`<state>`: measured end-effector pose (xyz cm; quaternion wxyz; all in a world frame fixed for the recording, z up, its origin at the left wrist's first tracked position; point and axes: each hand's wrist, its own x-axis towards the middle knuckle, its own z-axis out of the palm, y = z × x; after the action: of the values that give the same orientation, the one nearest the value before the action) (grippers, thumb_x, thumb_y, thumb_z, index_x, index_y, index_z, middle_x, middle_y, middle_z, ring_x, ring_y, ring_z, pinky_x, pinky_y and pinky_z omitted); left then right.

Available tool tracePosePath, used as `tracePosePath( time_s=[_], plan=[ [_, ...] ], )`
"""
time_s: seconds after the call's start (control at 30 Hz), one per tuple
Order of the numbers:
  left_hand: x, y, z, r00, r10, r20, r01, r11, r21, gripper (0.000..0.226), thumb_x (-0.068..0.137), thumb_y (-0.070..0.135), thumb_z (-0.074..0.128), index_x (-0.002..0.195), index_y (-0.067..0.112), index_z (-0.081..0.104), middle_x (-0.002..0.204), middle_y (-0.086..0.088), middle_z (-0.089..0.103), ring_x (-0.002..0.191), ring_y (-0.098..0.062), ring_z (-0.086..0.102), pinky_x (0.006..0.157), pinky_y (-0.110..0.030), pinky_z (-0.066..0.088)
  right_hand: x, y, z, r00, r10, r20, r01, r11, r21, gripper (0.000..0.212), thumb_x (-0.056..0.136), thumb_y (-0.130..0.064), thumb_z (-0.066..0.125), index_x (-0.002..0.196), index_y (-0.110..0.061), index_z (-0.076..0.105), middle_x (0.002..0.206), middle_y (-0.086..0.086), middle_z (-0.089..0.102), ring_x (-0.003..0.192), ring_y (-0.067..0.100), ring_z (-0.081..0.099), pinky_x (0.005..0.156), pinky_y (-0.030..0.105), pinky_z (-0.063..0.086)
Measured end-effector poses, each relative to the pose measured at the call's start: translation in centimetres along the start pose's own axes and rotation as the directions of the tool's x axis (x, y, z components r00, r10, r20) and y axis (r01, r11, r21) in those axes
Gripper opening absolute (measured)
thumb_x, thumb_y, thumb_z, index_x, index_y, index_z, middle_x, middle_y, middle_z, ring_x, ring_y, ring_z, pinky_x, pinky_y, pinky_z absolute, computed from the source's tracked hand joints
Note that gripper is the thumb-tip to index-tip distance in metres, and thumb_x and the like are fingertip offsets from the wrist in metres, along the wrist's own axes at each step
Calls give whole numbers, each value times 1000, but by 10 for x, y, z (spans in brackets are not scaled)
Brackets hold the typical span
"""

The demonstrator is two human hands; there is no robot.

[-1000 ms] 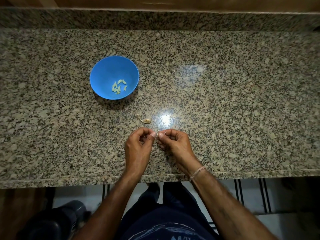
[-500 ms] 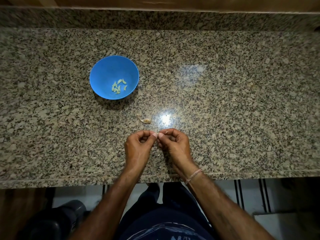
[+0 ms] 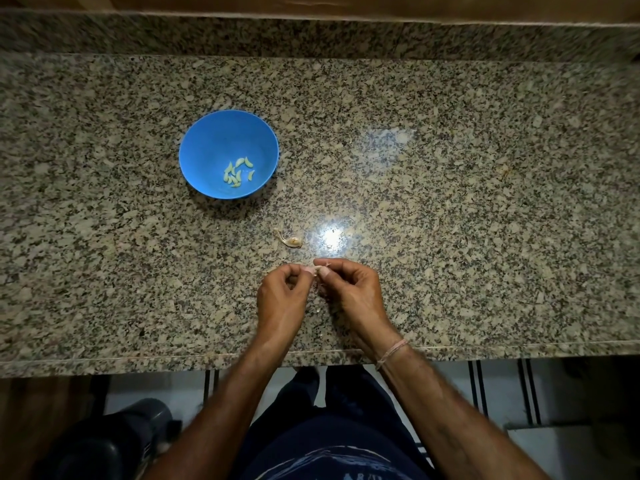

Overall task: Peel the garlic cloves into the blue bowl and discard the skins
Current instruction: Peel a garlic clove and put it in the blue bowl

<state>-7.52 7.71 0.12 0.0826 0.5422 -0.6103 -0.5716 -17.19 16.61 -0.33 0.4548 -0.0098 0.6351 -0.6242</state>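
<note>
A blue bowl [image 3: 207, 140] stands on the granite counter at the left, with several peeled pale garlic cloves [image 3: 237, 172] in its bottom. Near the counter's front edge my left hand [image 3: 281, 299] and my right hand [image 3: 353, 292] meet fingertip to fingertip. Between them they pinch a small garlic clove [image 3: 316, 269], mostly hidden by the fingers; a wisp of skin sticks up at the right thumb. A loose piece of garlic skin [image 3: 290, 239] lies on the counter just beyond the hands.
The speckled granite counter [image 3: 450, 202] runs the full width, with a raised back ledge and a bright light reflection near the skin. Below the front edge are a tiled floor and a dark round object [image 3: 114, 441] at lower left.
Both hands stay in the same spot. The fingertips have shifted slightly on the clove, and a bit of skin now shows above the right thumb.
</note>
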Motion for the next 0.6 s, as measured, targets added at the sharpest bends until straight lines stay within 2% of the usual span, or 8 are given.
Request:
tracePosePath(
  time_s=[0.07, 0.13, 0.23, 0.3, 0.43, 0.53, 0.6],
  plan=[
    [1, -3, -2, 997, 68, -34, -64, 990, 129, 17, 102, 32, 63, 97, 18, 72, 84, 3, 71, 74, -10, 63, 55, -7, 42, 2, -1, -1, 1000, 15, -14, -14, 1000, 19, 14, 95, -5, 71, 106, -8, 79, 112, 10, 77, 102, 24, 72, 88, 34, 60],
    [2, -3, -4, 992, 108, -61, -94, 976, 197, 12, 100, 29, 67, 103, 19, 73, 88, 6, 70, 77, -6, 64, 56, -7, 43, 2, -4, -2, 999, 15, -35, -15, 1000, 6, 12, 94, -6, 74, 105, -6, 78, 110, 9, 77, 97, 20, 72, 81, 29, 60],
    [1, -2, -5, 984, 162, -81, -128, 939, 320, 13, 97, 24, 72, 110, 24, 73, 98, 11, 71, 79, 3, 61, 59, -12, 41, 4, -6, -6, 998, 26, -49, -25, 1000, 3, 15, 92, -9, 76, 105, -2, 74, 105, 10, 77, 87, 17, 71, 73, 26, 59],
    [1, -1, -5, 973, 213, -93, -164, 911, 378, 15, 99, 25, 68, 113, 28, 75, 100, 13, 74, 79, 7, 59, 61, -19, 41, 3, -6, -7, 998, 39, -48, -38, 999, 21, 18, 92, -10, 77, 106, 0, 74, 101, 11, 77, 78, 12, 67, 66, 24, 57],
    [-1, -1, -2, 947, 319, -22, -300, 910, 286, 23, 101, 34, 61, 121, 35, 72, 115, 17, 72, 102, -6, 65, 82, -36, 58, 2, -11, -7, 997, 35, -66, -35, 999, -4, 20, 92, -13, 77, 104, 3, 72, 91, 10, 74, 68, 9, 65, 59, 20, 54],
    [-3, 2, 0, 933, 356, -45, -328, 897, 298, 13, 97, 35, 69, 108, 33, 75, 105, 20, 69, 99, -8, 63, 79, -39, 58, 2, -13, -6, 998, 45, -42, -46, 998, -37, 23, 92, -17, 77, 100, 4, 72, 82, 7, 72, 65, 10, 62, 57, 22, 52],
    [-2, 2, -1, 931, 354, -94, -306, 892, 332, 9, 96, 32, 72, 104, 31, 76, 99, 21, 67, 94, -9, 62, 74, -32, 54, 2, -12, -7, 998, 56, -15, -57, 995, -84, 19, 93, -19, 77, 99, -1, 74, 81, 6, 72, 65, 13, 60, 56, 23, 51]
  ],
)
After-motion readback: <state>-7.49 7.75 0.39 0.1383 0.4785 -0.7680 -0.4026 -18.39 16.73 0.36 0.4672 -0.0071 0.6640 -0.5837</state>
